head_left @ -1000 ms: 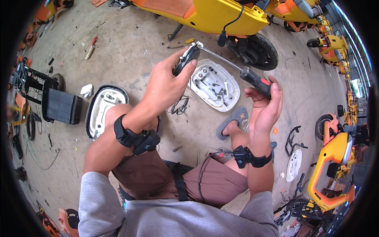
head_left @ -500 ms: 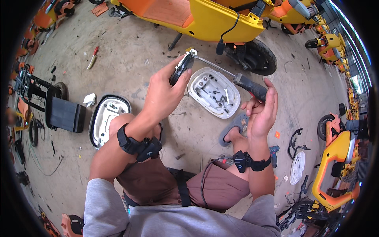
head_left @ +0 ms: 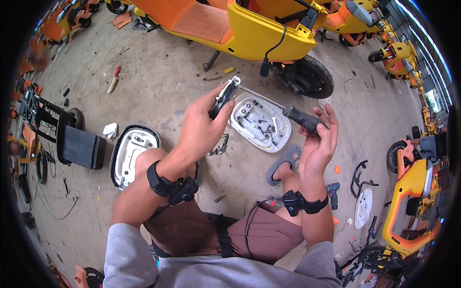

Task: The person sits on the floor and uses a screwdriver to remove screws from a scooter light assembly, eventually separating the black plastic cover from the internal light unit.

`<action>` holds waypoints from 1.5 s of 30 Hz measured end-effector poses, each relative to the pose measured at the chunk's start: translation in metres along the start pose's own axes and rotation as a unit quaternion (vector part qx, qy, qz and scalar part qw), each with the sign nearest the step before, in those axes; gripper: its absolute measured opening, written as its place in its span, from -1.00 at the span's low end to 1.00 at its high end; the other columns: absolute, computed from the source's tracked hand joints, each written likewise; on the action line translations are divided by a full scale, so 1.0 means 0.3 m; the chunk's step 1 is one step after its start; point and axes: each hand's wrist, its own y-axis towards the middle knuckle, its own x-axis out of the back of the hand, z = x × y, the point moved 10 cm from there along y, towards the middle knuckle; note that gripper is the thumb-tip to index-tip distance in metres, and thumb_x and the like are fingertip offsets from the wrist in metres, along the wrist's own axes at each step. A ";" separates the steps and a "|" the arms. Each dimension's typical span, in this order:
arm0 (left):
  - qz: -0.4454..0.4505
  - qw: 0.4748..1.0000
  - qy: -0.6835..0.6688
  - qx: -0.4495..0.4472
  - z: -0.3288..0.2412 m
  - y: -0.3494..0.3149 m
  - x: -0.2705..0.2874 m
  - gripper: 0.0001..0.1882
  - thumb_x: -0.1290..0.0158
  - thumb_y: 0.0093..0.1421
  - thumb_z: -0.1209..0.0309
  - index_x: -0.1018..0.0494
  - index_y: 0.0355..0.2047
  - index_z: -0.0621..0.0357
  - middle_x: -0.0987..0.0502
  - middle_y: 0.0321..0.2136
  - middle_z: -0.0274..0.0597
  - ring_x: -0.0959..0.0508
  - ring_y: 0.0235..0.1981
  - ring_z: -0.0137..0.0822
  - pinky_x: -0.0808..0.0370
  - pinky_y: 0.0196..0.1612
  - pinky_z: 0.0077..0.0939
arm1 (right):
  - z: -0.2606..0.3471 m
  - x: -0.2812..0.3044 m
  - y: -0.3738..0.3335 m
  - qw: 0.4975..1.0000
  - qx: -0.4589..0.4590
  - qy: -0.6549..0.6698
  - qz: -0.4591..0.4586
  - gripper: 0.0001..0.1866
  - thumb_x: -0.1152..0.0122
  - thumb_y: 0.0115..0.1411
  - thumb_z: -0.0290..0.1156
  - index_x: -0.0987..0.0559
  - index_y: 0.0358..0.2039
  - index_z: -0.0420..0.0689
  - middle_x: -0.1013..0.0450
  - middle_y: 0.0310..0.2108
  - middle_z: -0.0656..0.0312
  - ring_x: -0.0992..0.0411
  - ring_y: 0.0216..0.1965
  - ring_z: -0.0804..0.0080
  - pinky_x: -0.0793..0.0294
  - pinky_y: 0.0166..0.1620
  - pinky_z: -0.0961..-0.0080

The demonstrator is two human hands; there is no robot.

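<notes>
My left hand pinches a black, rounded part with a white bracket at its upper end, held up in front of me. A screwdriver with a long metal shaft and a dark handle slants across to that part, its tip at the white bracket. The thumb and fingers of my right hand are on the butt of the handle, while other fingers stretch upward. Below the shaft, on the floor, lies a white shell-shaped tray with screws, washers and small metal pieces in it.
A yellow and orange scooter stands ahead. By my left knee lies a black-rimmed white cover. A red-handled screwdriver lies far left, a cordless drill beside my right forearm. Another yellow scooter is at the right.
Both hands, with the part and the screwdriver, sit slightly lower in view. My right fingers have shifted and curled more around the handle's end. The screwdriver tip stays at the bracket.
</notes>
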 end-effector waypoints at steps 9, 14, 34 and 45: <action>0.011 1.000 0.012 0.014 0.007 -0.001 -0.004 -0.58 -0.10 0.22 0.36 -0.44 0.08 0.21 -0.44 -0.62 -0.11 -0.37 -0.61 -0.37 -0.37 -0.46 -0.44 | 0.005 -0.009 -0.009 0.999 -0.036 -0.015 -0.017 -0.43 0.13 0.29 -0.26 -0.20 0.27 -0.21 -0.41 -0.04 0.00 -0.38 -0.36 0.42 -0.40 -0.21 0.45; 0.014 1.000 0.001 -0.005 0.004 -0.003 -0.020 -0.58 -0.10 0.22 0.37 -0.44 0.07 0.22 -0.44 -0.62 -0.10 -0.37 -0.61 -0.35 -0.37 -0.45 -0.44 | 0.008 -0.013 -0.002 0.996 0.003 0.086 0.002 -0.50 0.11 0.36 -0.25 -0.24 0.23 -0.22 -0.46 -0.16 0.04 -0.35 -0.44 0.41 -0.38 -0.32 0.46; 0.125 0.991 0.047 -0.029 -0.052 -0.040 -0.111 -0.56 -0.13 0.20 0.39 -0.44 0.10 0.12 -0.58 -0.24 0.11 -0.58 -0.34 -0.07 -0.49 -0.24 -0.35 | 0.054 -0.107 -0.073 0.980 0.119 -0.022 0.161 -0.87 -0.11 0.28 -0.47 -0.50 -0.21 -0.25 -0.44 -0.53 0.29 -0.40 -0.45 0.63 -0.41 -0.33 0.63; 0.154 0.975 0.106 -0.120 -0.079 -0.032 -0.167 -0.55 -0.11 0.24 0.35 -0.42 0.14 0.13 -0.51 -0.54 -0.20 -0.38 -0.59 -0.50 -0.38 -0.48 -0.54 | 0.568 -0.482 -0.449 0.748 0.287 -0.291 0.524 -0.80 -0.46 -0.04 -0.24 -0.54 -0.53 0.09 -0.42 -0.55 0.41 -0.35 -0.54 0.53 -0.49 -0.45 0.53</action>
